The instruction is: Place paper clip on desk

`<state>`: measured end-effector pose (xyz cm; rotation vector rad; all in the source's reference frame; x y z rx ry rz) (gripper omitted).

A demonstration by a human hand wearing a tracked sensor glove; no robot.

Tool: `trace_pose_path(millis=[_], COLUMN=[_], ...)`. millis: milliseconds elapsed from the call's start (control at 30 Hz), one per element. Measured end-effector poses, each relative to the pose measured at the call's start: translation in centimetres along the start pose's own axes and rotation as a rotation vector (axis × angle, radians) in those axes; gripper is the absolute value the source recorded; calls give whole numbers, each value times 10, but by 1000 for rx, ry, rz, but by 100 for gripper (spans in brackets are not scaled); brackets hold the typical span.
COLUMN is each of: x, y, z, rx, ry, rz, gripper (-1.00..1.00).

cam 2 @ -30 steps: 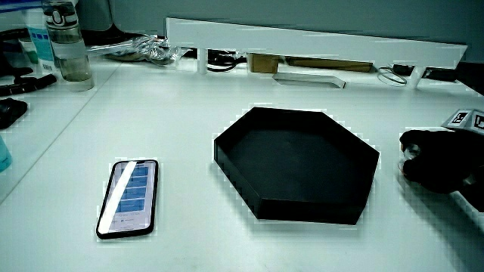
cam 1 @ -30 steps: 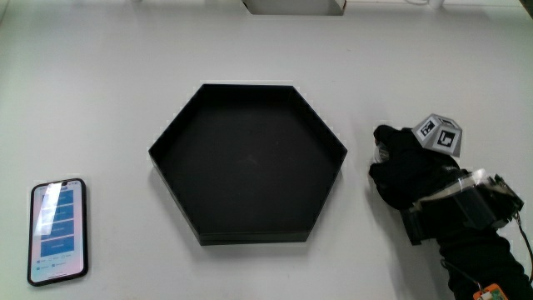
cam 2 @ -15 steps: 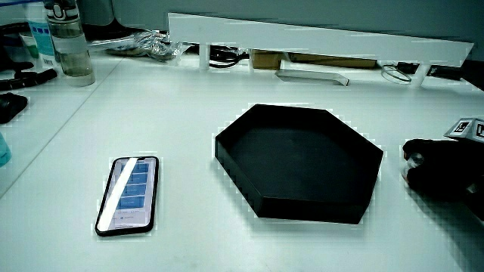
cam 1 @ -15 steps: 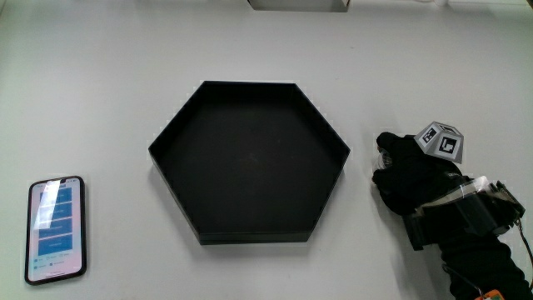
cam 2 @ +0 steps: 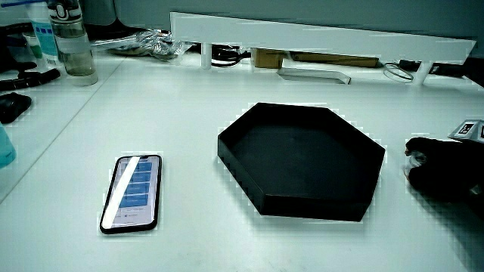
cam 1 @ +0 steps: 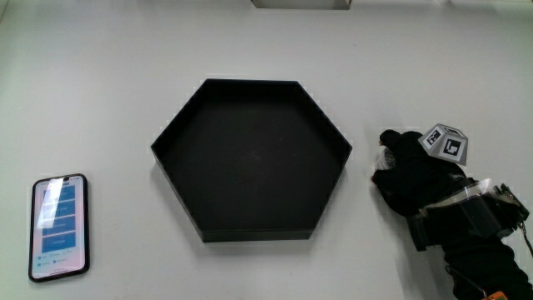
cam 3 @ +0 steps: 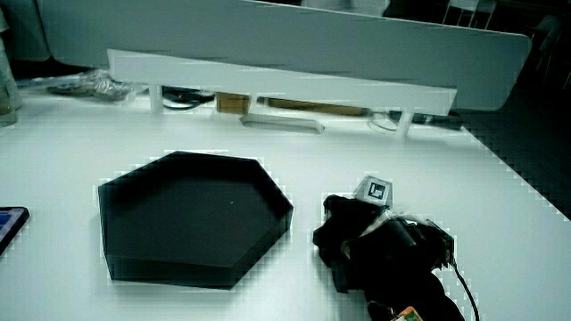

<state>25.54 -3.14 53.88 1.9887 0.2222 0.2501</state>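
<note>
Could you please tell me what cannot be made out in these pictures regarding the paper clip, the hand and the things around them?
- Paper clip: not visible in any view; if held, the hand covers it.
- Hand in a side view: cut off by the edge.
- Tray: its dark floor could hide something small.
- Phone in a side view: mostly cut off by the edge.
- Clutter under the partition: too small to identify.

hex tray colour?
Black, inside and out: the hexagonal tray, clearest in the main view.
</note>
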Motion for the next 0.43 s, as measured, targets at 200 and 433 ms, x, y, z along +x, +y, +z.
trace_pose_path(millis=[200, 433], x=[1, -4], y=[-22, -31], z=[9, 17], rx=[163, 176], ry=[18, 28], rz=[46, 54], gripper=[-100, -100])
